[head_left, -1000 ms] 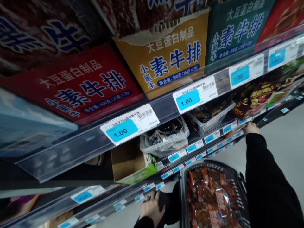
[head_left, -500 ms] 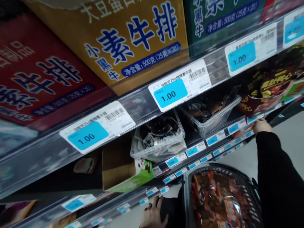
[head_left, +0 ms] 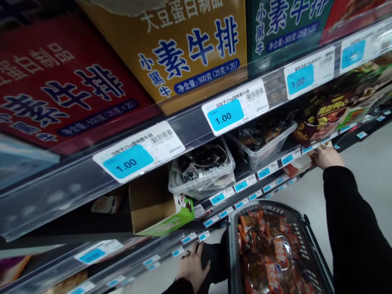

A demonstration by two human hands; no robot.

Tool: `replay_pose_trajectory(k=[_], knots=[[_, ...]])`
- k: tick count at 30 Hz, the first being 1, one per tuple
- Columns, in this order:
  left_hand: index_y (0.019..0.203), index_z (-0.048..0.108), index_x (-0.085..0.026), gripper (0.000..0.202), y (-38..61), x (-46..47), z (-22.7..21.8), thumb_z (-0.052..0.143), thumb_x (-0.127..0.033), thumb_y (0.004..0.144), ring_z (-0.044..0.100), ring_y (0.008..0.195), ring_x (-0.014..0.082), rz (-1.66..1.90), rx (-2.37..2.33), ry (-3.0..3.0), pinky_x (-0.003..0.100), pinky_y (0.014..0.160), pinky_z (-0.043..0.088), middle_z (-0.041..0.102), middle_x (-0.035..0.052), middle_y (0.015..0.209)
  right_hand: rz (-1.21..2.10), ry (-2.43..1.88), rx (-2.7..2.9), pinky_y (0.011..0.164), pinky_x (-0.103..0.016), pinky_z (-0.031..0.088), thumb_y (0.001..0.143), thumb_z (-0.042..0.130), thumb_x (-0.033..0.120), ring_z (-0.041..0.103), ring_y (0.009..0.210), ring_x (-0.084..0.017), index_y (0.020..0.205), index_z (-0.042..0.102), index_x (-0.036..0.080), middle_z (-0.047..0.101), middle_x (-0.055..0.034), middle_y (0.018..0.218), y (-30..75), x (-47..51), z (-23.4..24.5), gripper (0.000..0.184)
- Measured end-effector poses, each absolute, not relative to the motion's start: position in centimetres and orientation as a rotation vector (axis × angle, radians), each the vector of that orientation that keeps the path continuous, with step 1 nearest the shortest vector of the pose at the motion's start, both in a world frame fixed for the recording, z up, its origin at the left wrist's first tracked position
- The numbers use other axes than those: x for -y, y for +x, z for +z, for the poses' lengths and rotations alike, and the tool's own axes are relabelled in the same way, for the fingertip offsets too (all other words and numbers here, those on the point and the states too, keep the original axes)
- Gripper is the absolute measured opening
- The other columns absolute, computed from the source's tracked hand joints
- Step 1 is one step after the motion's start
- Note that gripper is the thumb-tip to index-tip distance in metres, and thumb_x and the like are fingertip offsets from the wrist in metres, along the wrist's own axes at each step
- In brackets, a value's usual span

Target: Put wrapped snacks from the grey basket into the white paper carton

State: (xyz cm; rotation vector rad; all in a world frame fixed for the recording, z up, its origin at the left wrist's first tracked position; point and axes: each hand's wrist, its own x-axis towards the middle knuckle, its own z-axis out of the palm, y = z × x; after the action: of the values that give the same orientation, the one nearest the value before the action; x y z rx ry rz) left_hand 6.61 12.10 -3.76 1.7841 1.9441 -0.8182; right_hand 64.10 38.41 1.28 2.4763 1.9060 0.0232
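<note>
My right hand [head_left: 329,157], in a black sleeve, is closed at the right by a lower shelf edge. Its fingers pinch a red-and-white packet [head_left: 298,165]; I cannot read its kind. Low in the middle, my left hand [head_left: 192,265] has its fingers apart and holds nothing that I can see, close to the lower price-tag rails. Between my hands is a dark shopping basket [head_left: 317,255] with several clear-and-orange wrapped brown food packs [head_left: 272,253] inside.
Red, gold [head_left: 196,53] and green boxes stand on the upper shelf behind a tagged rail [head_left: 190,132]. Below it are an open cardboard box [head_left: 150,204], two clear plastic tubs [head_left: 203,181] of packets, and dark red snack packages [head_left: 321,110].
The view has shifted slightly. My right hand has moved a little left in view and more of the red-and-white packet shows. My left hand remains low with fingers apart.
</note>
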Motion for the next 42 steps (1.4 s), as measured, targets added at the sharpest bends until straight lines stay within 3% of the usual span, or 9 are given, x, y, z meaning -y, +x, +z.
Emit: replay_pose_trajectory(k=[14,23,27,29,31,33,37,40,42], knots=[[0.147,0.044,-0.018,0.064,7.7,-12.4,-3.1,0.044,-0.042,0.087,0.061,0.105,0.0287,-0.723,-1.946,1.859,0.042,0.091,0.048,0.043,0.0113,0.145,0.023,2.634,-1.739,0.067,-0.031,0.034,0.094,0.046,0.024,0.045,0.065,-0.014,0.111,0.058,0.007,0.057,-0.0184,0.100,64.3,-24.2,3.0,0.027],[0.143,0.046,-0.013,0.064,8.3,-12.5,-2.0,0.043,-0.046,0.089,0.056,0.109,0.0345,-0.487,-1.940,1.890,0.045,0.090,0.045,0.049,0.0167,0.136,-0.210,2.698,-1.739,0.069,-0.026,0.044,0.082,0.054,0.019,0.058,0.073,-0.017,0.090,0.059,0.013,0.061,-0.0117,0.091,58.9,-5.7,7.6,0.011],[0.143,0.048,-0.013,0.055,9.9,-10.2,-0.7,0.042,-0.022,0.089,0.029,0.138,0.0354,-0.122,-1.784,2.167,0.056,0.114,0.022,0.039,0.0112,0.149,-0.283,2.737,-1.763,0.068,-0.025,0.042,0.077,0.053,0.019,0.057,0.072,-0.017,0.080,0.057,0.013,0.059,-0.0086,0.077,52.1,1.6,12.6,0.008],[0.142,0.048,-0.012,0.059,12.1,-7.2,0.2,0.047,-0.015,0.083,0.021,0.144,0.0288,0.132,-1.529,2.025,0.046,0.122,0.009,0.038,0.0093,0.151,-0.274,2.772,-1.797,0.066,-0.025,0.041,0.075,0.053,0.018,0.056,0.069,-0.016,0.079,0.057,0.013,0.058,-0.0070,0.073,48.1,4.7,14.6,0.008],[0.148,0.033,-0.006,0.066,14.8,-3.1,1.3,0.048,-0.029,0.087,0.033,0.141,0.0199,0.222,-1.151,1.418,0.030,0.121,0.020,0.036,0.0142,0.151,-0.230,2.822,-1.856,0.063,-0.024,0.040,0.074,0.052,0.018,0.054,0.063,-0.016,0.078,0.057,0.014,0.056,-0.0042,0.066,43.7,7.6,16.1,0.007],[0.151,0.022,-0.006,0.072,16.8,1.2,2.3,0.005,-0.050,0.096,0.060,0.117,0.0176,0.071,-0.869,1.180,0.032,0.104,0.045,0.048,0.0186,0.141,-0.092,2.908,-1.955,0.059,-0.024,0.039,0.075,0.049,0.017,0.052,0.057,-0.015,0.080,0.057,0.015,0.053,-0.0016,0.061,38.9,10.0,16.9,0.009],[0.154,0.001,-0.010,0.103,17.0,5.7,5.0,-0.023,-0.071,0.075,0.053,0.127,0.0247,0.273,-0.498,0.711,0.043,0.099,0.048,0.034,0.0162,0.152,0.387,2.963,-2.229,0.055,-0.025,0.040,0.078,0.046,0.016,0.052,0.056,-0.016,0.084,0.053,0.019,0.056,-0.0029,0.068,28.3,13.3,16.8,0.010],[0.153,0.000,-0.004,0.100,14.2,5.7,7.5,-0.016,-0.066,0.077,0.052,0.127,0.0273,0.520,-0.718,0.736,0.048,0.097,0.048,0.037,0.0188,0.149,0.852,2.970,-2.183,0.052,-0.028,0.039,0.081,0.042,0.016,0.054,0.058,-0.019,0.085,0.050,0.020,0.058,-0.0067,0.075,21.0,14.3,16.2,0.010],[0.151,0.011,0.002,0.091,11.8,6.3,8.5,-0.022,-0.049,0.083,0.056,0.122,0.0259,0.605,-0.860,1.103,0.046,0.100,0.047,0.049,0.0232,0.137,0.974,2.955,-2.088,0.052,-0.030,0.039,0.085,0.040,0.016,0.053,0.057,-0.020,0.086,0.048,0.020,0.057,-0.0079,0.076,17.0,14.8,16.1,0.010]])
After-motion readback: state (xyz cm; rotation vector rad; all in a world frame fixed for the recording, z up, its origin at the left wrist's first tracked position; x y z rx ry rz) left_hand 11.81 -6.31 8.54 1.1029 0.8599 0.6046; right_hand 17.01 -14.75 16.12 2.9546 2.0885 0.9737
